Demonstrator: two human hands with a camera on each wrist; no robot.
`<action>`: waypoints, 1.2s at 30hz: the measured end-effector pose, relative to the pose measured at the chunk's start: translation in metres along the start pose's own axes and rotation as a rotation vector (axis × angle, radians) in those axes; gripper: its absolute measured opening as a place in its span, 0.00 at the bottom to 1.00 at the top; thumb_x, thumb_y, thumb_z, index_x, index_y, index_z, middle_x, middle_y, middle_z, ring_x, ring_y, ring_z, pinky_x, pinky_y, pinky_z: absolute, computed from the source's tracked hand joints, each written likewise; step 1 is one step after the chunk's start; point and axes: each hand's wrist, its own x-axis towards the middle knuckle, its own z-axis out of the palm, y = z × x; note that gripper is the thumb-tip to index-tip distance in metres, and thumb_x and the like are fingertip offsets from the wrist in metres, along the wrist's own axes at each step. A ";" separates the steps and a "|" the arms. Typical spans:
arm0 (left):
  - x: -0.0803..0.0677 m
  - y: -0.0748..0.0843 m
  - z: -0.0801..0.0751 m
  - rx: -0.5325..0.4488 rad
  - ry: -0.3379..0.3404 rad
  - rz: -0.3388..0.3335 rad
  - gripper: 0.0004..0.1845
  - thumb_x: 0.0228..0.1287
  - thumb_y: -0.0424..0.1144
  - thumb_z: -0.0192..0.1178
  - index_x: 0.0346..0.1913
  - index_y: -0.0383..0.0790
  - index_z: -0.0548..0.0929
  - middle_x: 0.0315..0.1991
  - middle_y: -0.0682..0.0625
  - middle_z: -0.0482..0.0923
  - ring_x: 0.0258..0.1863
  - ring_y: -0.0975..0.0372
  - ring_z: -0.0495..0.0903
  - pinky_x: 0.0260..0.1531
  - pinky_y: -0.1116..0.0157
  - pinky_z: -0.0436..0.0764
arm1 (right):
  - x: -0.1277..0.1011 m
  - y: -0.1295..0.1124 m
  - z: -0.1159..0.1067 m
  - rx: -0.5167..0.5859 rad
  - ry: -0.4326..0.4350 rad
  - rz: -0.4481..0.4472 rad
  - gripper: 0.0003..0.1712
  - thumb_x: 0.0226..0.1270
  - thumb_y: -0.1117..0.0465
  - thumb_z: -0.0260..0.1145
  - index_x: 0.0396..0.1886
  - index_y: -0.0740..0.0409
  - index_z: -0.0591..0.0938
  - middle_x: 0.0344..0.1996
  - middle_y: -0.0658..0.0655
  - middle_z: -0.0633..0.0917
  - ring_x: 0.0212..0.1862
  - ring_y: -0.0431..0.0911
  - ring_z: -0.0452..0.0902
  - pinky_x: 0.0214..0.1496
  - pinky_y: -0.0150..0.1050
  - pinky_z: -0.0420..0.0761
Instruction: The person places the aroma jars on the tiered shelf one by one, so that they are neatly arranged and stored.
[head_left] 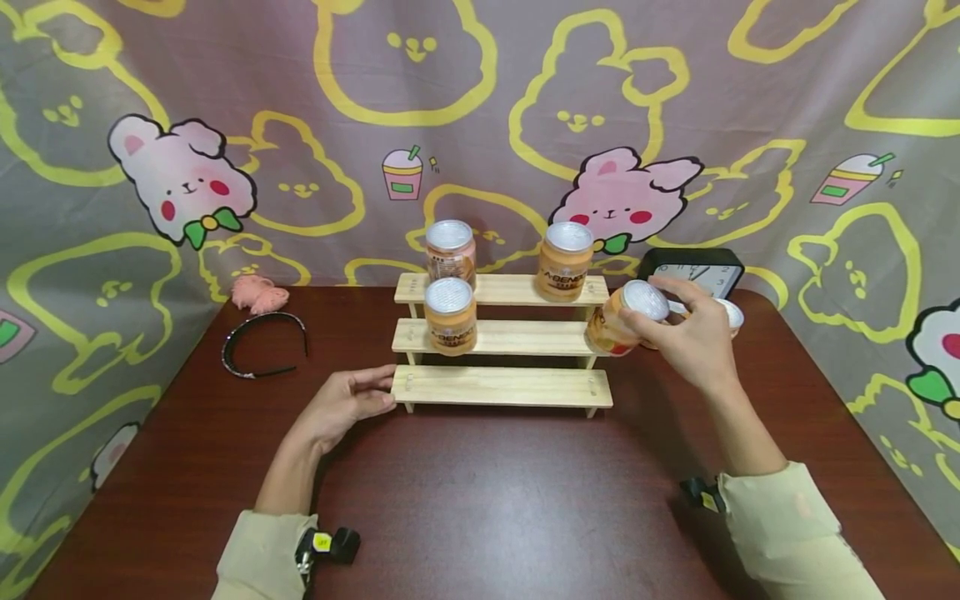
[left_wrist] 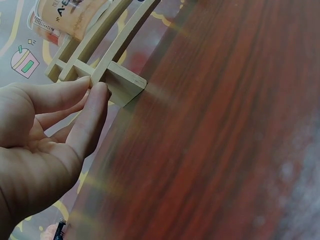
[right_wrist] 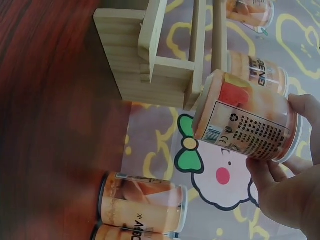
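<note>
A three-tier wooden display stand stands on the table. My left hand pinches the left end of its lowest tier between thumb and fingers, close up in the left wrist view. My right hand grips an orange-labelled jar near its silver lid. That jar tilts at the right end of the middle tier, its base overlapping the board in the head view. Another jar stands at the middle tier's left. On the top tier are one jar at left and one at right.
Two more jars, one of them a jar shown whole, stand on the table right of the stand, mostly behind my right hand. A black clock is behind them. A headband and a pink bundle lie at left. Patterned cloth hangs behind.
</note>
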 end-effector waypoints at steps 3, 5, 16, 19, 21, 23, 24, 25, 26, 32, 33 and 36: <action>0.000 0.000 0.000 0.000 0.003 0.000 0.31 0.67 0.19 0.58 0.71 0.18 0.62 0.55 0.32 0.76 0.43 0.64 0.82 0.46 0.69 0.82 | -0.001 -0.003 0.001 0.000 -0.006 -0.016 0.33 0.55 0.62 0.80 0.59 0.71 0.81 0.58 0.65 0.80 0.51 0.46 0.74 0.42 0.17 0.75; 0.000 0.000 0.000 -0.001 0.005 0.001 0.31 0.67 0.19 0.59 0.71 0.18 0.63 0.54 0.33 0.77 0.43 0.65 0.82 0.46 0.69 0.82 | -0.001 -0.005 0.002 -0.002 -0.007 -0.028 0.32 0.55 0.62 0.80 0.59 0.70 0.82 0.57 0.64 0.81 0.50 0.45 0.74 0.42 0.18 0.75; 0.001 0.001 0.000 -0.009 0.005 -0.002 0.31 0.67 0.19 0.58 0.72 0.18 0.62 0.55 0.31 0.75 0.42 0.66 0.81 0.46 0.69 0.82 | 0.000 -0.007 0.011 0.057 0.002 -0.078 0.32 0.50 0.68 0.82 0.56 0.72 0.83 0.53 0.65 0.82 0.48 0.41 0.73 0.42 0.17 0.75; 0.001 0.001 0.000 -0.010 0.005 0.000 0.31 0.67 0.19 0.58 0.72 0.18 0.62 0.55 0.32 0.75 0.42 0.66 0.81 0.46 0.69 0.82 | 0.001 -0.008 0.015 0.081 0.005 -0.095 0.32 0.49 0.70 0.82 0.55 0.73 0.83 0.52 0.66 0.82 0.47 0.42 0.74 0.41 0.17 0.75; 0.001 0.001 0.000 -0.008 0.007 0.000 0.31 0.67 0.19 0.58 0.72 0.18 0.62 0.54 0.33 0.76 0.42 0.66 0.81 0.46 0.70 0.82 | 0.001 -0.009 0.017 0.083 0.004 -0.101 0.32 0.48 0.70 0.82 0.55 0.73 0.83 0.51 0.67 0.83 0.46 0.43 0.74 0.41 0.17 0.75; 0.001 0.001 0.000 -0.007 0.008 0.000 0.31 0.67 0.19 0.58 0.72 0.18 0.62 0.54 0.33 0.76 0.42 0.66 0.81 0.46 0.70 0.82 | 0.002 -0.011 0.020 0.080 -0.002 -0.107 0.31 0.49 0.69 0.82 0.55 0.73 0.83 0.50 0.66 0.83 0.45 0.43 0.74 0.40 0.18 0.75; 0.001 0.001 0.000 -0.007 0.008 -0.001 0.31 0.67 0.19 0.58 0.72 0.18 0.62 0.54 0.33 0.76 0.42 0.66 0.82 0.46 0.69 0.82 | 0.001 -0.011 0.021 0.076 -0.005 -0.113 0.31 0.49 0.69 0.82 0.55 0.73 0.83 0.50 0.67 0.83 0.44 0.43 0.75 0.41 0.18 0.75; 0.001 0.001 0.000 -0.008 0.008 -0.002 0.31 0.67 0.19 0.58 0.72 0.18 0.62 0.54 0.33 0.76 0.42 0.66 0.82 0.46 0.69 0.82 | 0.001 -0.012 0.023 0.075 -0.007 -0.120 0.31 0.49 0.68 0.82 0.55 0.72 0.83 0.49 0.67 0.83 0.44 0.43 0.75 0.40 0.18 0.75; 0.001 0.001 0.000 -0.009 0.008 -0.002 0.31 0.67 0.19 0.58 0.71 0.18 0.62 0.54 0.33 0.76 0.42 0.66 0.82 0.47 0.69 0.82 | 0.001 -0.012 0.024 0.082 -0.012 -0.120 0.31 0.49 0.69 0.82 0.55 0.73 0.83 0.49 0.66 0.83 0.44 0.43 0.75 0.41 0.18 0.75; 0.000 -0.002 0.000 -0.016 0.008 0.000 0.31 0.66 0.19 0.59 0.71 0.18 0.63 0.53 0.34 0.77 0.42 0.66 0.82 0.46 0.69 0.82 | -0.002 -0.018 0.032 0.133 -0.038 -0.128 0.31 0.50 0.70 0.82 0.55 0.73 0.83 0.50 0.66 0.82 0.47 0.45 0.76 0.44 0.20 0.77; 0.001 -0.002 0.000 -0.016 0.008 0.001 0.31 0.66 0.19 0.59 0.71 0.18 0.63 0.53 0.34 0.77 0.42 0.65 0.82 0.46 0.69 0.82 | -0.001 -0.019 0.033 0.132 -0.037 -0.132 0.31 0.49 0.70 0.82 0.55 0.73 0.83 0.50 0.66 0.82 0.47 0.46 0.77 0.44 0.19 0.76; 0.000 -0.002 0.000 -0.016 0.007 0.005 0.31 0.67 0.19 0.59 0.71 0.18 0.63 0.53 0.34 0.76 0.42 0.66 0.82 0.46 0.69 0.82 | 0.000 -0.020 0.037 0.126 -0.037 -0.143 0.33 0.48 0.70 0.82 0.56 0.73 0.82 0.51 0.67 0.83 0.48 0.46 0.77 0.44 0.19 0.76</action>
